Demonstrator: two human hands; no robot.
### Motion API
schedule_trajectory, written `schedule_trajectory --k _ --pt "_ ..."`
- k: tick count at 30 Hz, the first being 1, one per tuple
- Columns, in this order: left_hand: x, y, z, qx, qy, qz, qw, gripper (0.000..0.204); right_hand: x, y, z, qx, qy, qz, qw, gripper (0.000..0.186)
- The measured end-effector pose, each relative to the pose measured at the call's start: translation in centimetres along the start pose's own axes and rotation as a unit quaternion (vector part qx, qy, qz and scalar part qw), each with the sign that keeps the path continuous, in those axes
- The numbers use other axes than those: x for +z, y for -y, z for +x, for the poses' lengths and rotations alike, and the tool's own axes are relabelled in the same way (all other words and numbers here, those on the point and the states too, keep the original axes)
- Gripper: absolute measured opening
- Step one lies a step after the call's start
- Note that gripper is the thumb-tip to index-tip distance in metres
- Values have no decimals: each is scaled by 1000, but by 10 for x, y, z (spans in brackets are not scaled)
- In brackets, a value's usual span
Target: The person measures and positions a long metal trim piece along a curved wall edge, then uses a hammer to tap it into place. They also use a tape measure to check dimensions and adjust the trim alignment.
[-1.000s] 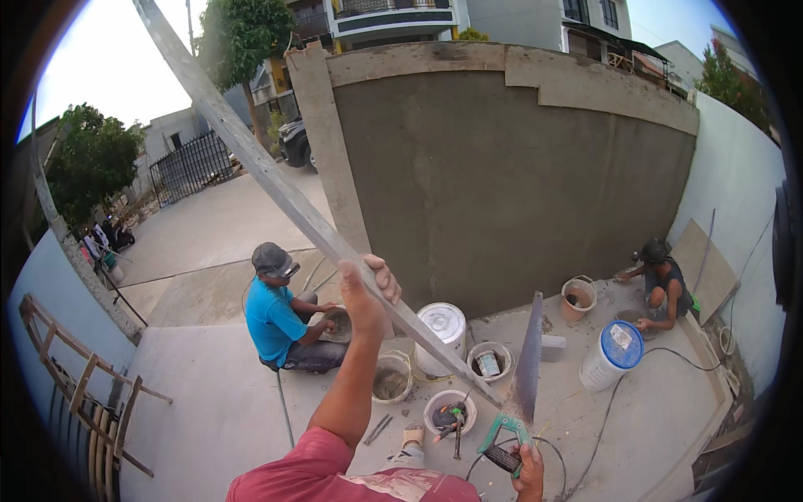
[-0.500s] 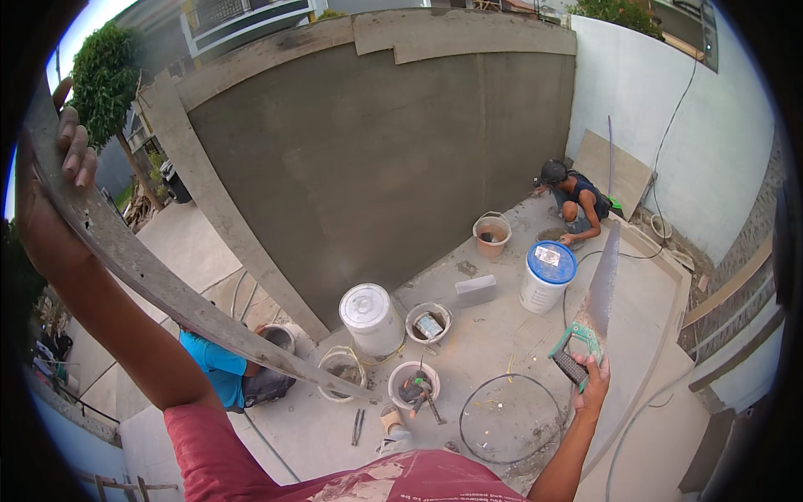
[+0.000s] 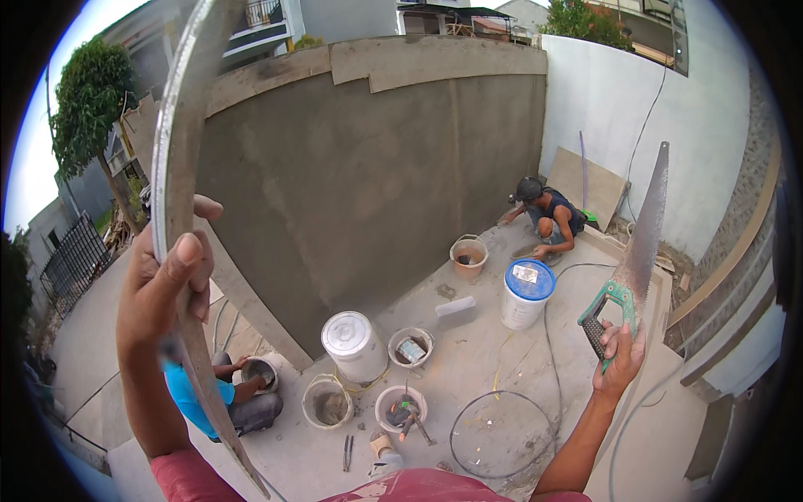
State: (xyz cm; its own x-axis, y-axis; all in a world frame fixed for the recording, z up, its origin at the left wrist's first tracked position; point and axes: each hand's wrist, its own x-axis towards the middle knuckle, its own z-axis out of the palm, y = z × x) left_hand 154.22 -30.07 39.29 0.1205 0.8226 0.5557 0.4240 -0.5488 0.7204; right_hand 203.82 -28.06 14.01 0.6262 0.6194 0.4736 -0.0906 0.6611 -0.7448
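Note:
My left hand [image 3: 171, 272] is wrapped round a long grey wooden plank [image 3: 182, 159], thumb towards me. The plank stands nearly upright at the left, its top running out of view and its lower end near my left shoulder. At the right, my right hand [image 3: 621, 360] grips the green handle of a handsaw [image 3: 642, 243]. The saw's blade points up and slightly away, touching nothing. Below, between my arms, a pale bucket [image 3: 401, 410] holds several tools.
A grey plastered wall [image 3: 335, 184] stands ahead. A co-worker in blue [image 3: 188, 397] sits lower left; another person [image 3: 552, 217] crouches by the far corner. Nearby are a white drum [image 3: 355, 347], a blue-lidded bucket [image 3: 527, 305], a mortar bucket [image 3: 329, 402] and a cable loop [image 3: 452, 435] on the floor.
The plank has swung from a slant to nearly upright, and my left hand has come lower and to the right with it. My right hand has shifted right and slightly up with the handsaw.

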Motion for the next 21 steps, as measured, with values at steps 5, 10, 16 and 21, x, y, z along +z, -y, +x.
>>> schedule_trajectory --k 5,10,16,21 --pt "34 64 -29 -250 112 51 960 43 61 38 -25 -74 15 -138 988 52" --pt "89 191 -56 -231 108 115 960 34 99 29 -36 -334 287 -343 830 62" --pt "153 240 -125 -241 123 258 928 47 108 -3 -54 -363 501 -405 674 69" --pt "145 263 -190 -251 158 252 921 42 82 -55 -39 -322 512 -440 663 63"
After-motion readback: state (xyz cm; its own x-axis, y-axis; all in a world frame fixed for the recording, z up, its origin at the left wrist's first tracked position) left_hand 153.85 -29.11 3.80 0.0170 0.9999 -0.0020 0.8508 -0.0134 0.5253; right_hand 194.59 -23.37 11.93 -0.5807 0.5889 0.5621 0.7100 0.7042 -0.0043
